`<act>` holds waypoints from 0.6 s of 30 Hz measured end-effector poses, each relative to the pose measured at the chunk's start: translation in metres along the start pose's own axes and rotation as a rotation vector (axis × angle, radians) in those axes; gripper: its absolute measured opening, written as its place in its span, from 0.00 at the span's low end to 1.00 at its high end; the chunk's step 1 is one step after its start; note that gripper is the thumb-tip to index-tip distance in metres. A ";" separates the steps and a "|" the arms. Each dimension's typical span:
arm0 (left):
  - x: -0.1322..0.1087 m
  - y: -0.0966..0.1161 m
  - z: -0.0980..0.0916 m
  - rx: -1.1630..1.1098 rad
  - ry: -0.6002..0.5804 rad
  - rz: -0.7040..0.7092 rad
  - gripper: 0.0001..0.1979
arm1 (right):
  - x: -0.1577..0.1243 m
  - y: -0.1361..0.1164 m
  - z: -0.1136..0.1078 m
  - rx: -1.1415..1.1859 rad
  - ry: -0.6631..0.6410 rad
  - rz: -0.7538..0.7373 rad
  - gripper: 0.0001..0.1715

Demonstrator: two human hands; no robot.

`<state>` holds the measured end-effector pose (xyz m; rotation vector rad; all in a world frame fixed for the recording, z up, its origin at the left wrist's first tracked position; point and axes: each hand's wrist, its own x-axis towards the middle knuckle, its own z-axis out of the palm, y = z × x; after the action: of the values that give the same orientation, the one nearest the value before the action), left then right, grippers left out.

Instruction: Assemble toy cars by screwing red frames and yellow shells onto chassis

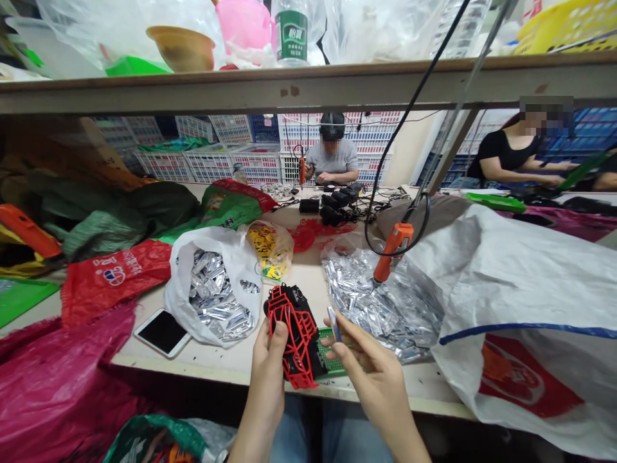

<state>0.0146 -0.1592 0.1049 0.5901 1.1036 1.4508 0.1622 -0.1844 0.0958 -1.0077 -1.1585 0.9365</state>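
Note:
My left hand (270, 354) is closed round the side of a toy car body (295, 337), black with a red tubular frame, its thumb pressed on the red bars. In my right hand (364, 360) a small shiny silver piece (333, 323) is pinched between thumb and fingers, just right of the toy car and apart from it. Behind the hands, a white bag (176, 283) holds many silver pieces (212, 289). A clear bag (385, 308) at the right holds more of them. Partly hidden between my hands lies a green basket (330, 350).
An orange electric screwdriver (393, 251) hangs on a cable over the clear bag. A phone (162, 332) lies at the left table edge. Yellow parts (270, 247) sit in a small bag. A large white sack (530, 283) stands right. Two people work across the table, beneath a shelf (231, 93).

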 end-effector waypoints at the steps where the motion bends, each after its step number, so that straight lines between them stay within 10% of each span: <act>1: 0.000 0.000 0.001 -0.010 0.007 -0.011 0.43 | 0.000 -0.002 0.000 0.025 0.010 -0.003 0.22; 12: -0.001 0.010 0.001 -0.140 0.124 -0.109 0.37 | 0.025 0.029 0.011 0.220 0.150 0.201 0.33; 18: -0.015 0.021 -0.015 -0.123 0.239 -0.037 0.35 | 0.051 0.077 0.073 0.234 -0.103 0.299 0.40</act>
<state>-0.0047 -0.1756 0.1203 0.3136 1.1932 1.5738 0.0934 -0.1040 0.0440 -0.9648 -0.9689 1.3426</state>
